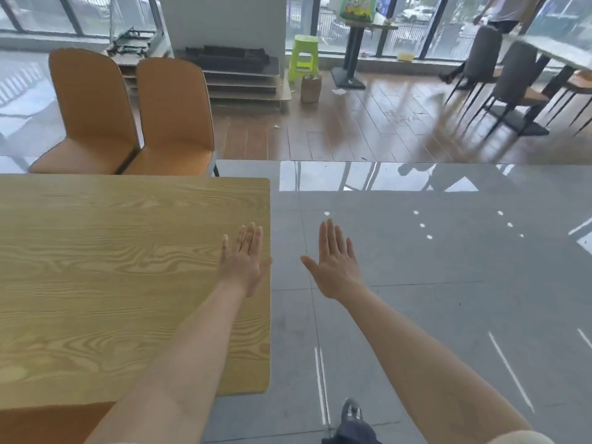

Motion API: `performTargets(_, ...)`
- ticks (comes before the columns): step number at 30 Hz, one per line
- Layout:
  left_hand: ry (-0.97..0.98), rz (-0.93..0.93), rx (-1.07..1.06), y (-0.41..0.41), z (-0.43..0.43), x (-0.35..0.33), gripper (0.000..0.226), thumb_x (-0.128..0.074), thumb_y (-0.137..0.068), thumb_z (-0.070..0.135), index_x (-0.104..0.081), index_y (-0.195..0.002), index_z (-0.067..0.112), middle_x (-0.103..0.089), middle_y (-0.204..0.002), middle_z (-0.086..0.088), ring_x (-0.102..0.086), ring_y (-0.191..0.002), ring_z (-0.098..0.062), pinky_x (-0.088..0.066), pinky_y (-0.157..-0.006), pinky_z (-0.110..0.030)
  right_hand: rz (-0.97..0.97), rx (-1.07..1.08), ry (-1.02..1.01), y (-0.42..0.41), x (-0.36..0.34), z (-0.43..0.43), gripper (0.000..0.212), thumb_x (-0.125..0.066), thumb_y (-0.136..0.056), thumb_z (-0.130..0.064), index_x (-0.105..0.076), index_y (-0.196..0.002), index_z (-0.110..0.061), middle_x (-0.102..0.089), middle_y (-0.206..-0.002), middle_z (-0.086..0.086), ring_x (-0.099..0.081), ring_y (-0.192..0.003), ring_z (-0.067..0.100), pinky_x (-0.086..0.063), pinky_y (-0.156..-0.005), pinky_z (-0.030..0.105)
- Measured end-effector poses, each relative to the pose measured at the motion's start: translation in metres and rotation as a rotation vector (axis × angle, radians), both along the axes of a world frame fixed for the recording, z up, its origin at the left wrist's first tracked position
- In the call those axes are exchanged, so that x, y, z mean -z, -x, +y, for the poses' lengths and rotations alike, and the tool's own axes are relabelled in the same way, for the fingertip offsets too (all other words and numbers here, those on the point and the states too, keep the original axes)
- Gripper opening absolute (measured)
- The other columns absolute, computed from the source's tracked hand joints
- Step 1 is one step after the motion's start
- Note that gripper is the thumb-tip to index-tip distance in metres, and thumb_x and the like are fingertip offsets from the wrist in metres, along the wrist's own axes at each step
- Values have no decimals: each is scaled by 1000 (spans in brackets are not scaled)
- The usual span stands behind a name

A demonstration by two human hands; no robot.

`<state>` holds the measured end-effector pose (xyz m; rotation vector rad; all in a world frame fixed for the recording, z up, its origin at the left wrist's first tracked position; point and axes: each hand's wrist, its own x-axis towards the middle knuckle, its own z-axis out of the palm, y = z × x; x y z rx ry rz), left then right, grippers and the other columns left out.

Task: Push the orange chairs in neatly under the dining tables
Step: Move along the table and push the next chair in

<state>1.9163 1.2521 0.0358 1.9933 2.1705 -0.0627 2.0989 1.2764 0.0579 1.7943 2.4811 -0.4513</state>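
Plainly, neither hand held anything: the left hand (242,262) hung flat over the near right corner of the wooden counter (112,267), fingers spread, and the right hand (336,267) hung alongside it over the grey floor (432,283), its grip just as empty and spread. Both forearms reached straight forward, palms down. Two orange chairs (134,120) stood side by side at the far edge of the counter, seats just meeting it, backs upright. They looked stiff and fairly light, with thin legs likely to slide on tile. The top of each curved backrest seemed the best hold for pushing.
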Motion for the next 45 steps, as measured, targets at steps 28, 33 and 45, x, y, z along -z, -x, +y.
performTargets(28, -45, 65, -517, 89, 471, -7, 63, -17, -99, 42, 12, -146, 9, 13, -157, -8, 11, -145, -22, 3, -117, -47, -27, -525, -75, 108, -9, 575, 70, -16, -98, -50, 35, -127, -13, 27, -154, 5, 22, -142, 20, 12, -117, 37)
performTargets(33, -60, 90, -614, 142, 561, -1, 64, -17, -99, 42, 11, -146, 10, 12, -157, -7, 11, -145, -22, 4, -117, -46, -27, -612, -72, 172, -5, 681, 69, -16, -98, -50, 35, -127, -13, 28, -153, 5, 23, -142, 20, 10, -118, 37)
performTargets(45, -117, 111, -997, 288, 789, -27, 63, -17, -99, 43, 12, -146, 12, 13, -157, -7, 12, -145, -22, 7, -117, -46, -6, -967, -159, 373, -31, 947, 73, -13, -96, -54, 30, -137, -12, 27, -153, 7, 24, -141, 21, 11, -117, 38)
